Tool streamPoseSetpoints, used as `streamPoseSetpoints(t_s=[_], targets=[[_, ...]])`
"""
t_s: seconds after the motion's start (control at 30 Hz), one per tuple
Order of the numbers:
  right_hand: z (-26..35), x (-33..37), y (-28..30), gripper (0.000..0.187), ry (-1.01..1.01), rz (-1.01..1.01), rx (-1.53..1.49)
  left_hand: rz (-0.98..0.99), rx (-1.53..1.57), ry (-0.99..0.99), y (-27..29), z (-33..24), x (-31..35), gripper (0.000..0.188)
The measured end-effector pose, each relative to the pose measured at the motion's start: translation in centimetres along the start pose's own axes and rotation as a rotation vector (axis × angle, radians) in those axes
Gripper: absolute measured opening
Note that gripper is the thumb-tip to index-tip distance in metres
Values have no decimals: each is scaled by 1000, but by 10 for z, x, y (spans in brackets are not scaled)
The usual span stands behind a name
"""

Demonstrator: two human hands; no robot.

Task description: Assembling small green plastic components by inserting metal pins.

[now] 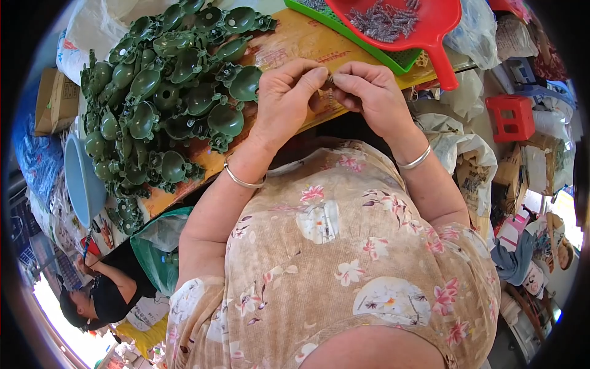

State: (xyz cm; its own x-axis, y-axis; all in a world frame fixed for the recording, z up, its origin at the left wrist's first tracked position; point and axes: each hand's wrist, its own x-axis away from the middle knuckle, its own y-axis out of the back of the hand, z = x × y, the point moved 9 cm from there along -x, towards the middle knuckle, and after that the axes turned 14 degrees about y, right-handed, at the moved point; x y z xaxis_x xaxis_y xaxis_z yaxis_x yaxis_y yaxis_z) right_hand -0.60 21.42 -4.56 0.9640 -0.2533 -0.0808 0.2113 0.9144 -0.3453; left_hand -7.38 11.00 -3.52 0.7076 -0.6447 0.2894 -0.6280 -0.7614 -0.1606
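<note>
My left hand and my right hand meet over the near edge of the table, each with thumb and forefinger pinched. Between the fingertips is a small metal coil spring, mostly covered by the fingers. Many similar grey springs lie in a red plastic scoop just beyond my right hand. To the left of my left hand spreads a big heap of dark green, cup-shaped plastic parts. The nearest green cup lies right beside that hand.
Under the scoop is a green tray on the yellow-brown table. A light blue basin stands left of the heap. A red stool and plastic bags are at right. Another person works at lower left.
</note>
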Motion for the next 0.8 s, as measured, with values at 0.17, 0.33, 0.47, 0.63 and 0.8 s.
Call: streamPoseSetpoints(t_s=[0.17, 0.33, 0.47, 0.63, 0.8], targets=[[-1, 3, -2, 11, 82, -11, 105, -118, -265, -197, 0, -6, 4, 13], [10, 5, -6, 10, 185, -35, 190, -155, -314, -262, -1, -15, 7, 15], [54, 15, -25, 11, 772, 25, 993, -102, -138, -101, 1, -6, 3, 18], [0, 6, -6, 12, 24, -24, -17, -44, -104, -55, 2, -3, 4, 19], [21, 9, -14, 11, 264, -5, 349, -145, -326, -219, 0, -18, 10, 24]])
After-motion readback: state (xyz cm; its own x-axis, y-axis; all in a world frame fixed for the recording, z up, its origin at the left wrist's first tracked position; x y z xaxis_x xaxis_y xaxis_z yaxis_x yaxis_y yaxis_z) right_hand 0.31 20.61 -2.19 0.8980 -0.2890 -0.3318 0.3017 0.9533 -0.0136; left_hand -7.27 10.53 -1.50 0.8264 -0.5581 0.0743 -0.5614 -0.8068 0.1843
